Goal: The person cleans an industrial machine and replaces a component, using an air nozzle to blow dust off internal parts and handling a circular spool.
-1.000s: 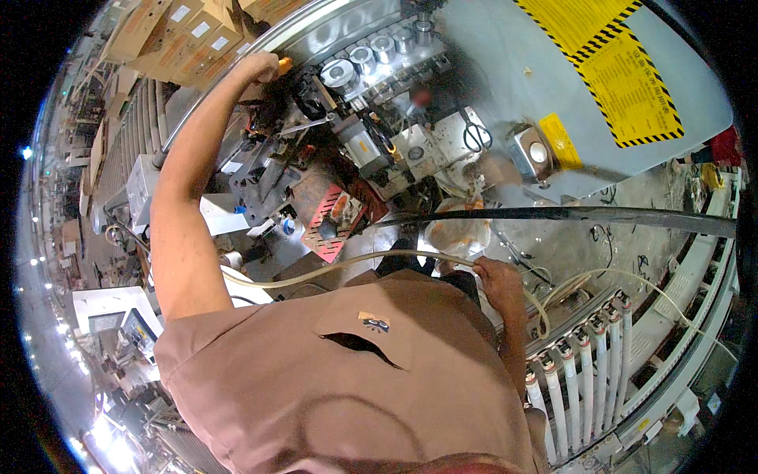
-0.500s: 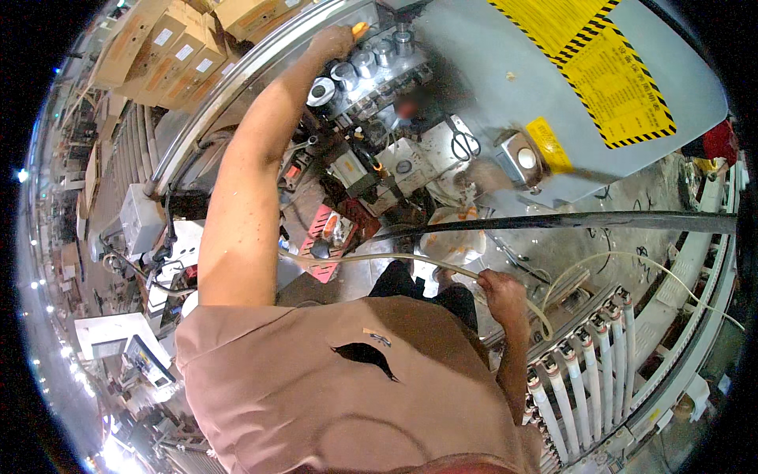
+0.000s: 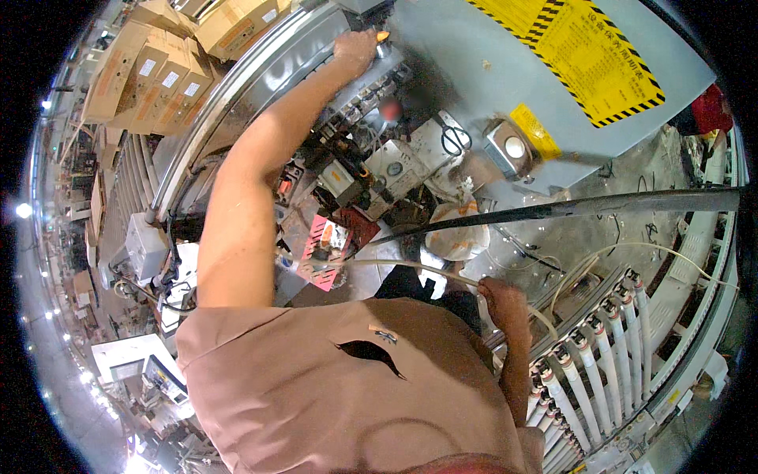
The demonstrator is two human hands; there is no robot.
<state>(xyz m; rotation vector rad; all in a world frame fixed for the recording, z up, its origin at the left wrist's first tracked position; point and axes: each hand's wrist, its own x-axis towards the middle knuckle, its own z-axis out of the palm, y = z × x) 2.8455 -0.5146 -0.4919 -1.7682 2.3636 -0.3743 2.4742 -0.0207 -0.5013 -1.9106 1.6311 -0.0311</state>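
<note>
My left arm stretches up to the far machine, where my left hand [image 3: 355,50] is closed around something with a small orange tip [image 3: 383,36]; the rest of it is hidden in the fingers. Beneath that arm runs a row of small metal fittings [image 3: 365,98] on the machine. At my right side, my right hand [image 3: 504,304] is closed on a pale flexible hose [image 3: 403,264]. From the hand the hose reaches left in front of my body, and on the other side loops away to the right. Its left end is blurred.
Black-handled scissors [image 3: 455,140] lie on a light metal block. A pink slotted tray [image 3: 317,257] sits below the machine parts. A dark bar [image 3: 584,207] crosses to the right. White rollers [image 3: 604,347] stand lower right, cardboard boxes [image 3: 170,79] upper left, a grey panel [image 3: 466,55] upper right.
My left hand has shifted a little right and down, and its arm now covers most of the silver cylinders seen before. My right hand still grips the hose. The whole view has tilted slightly.
</note>
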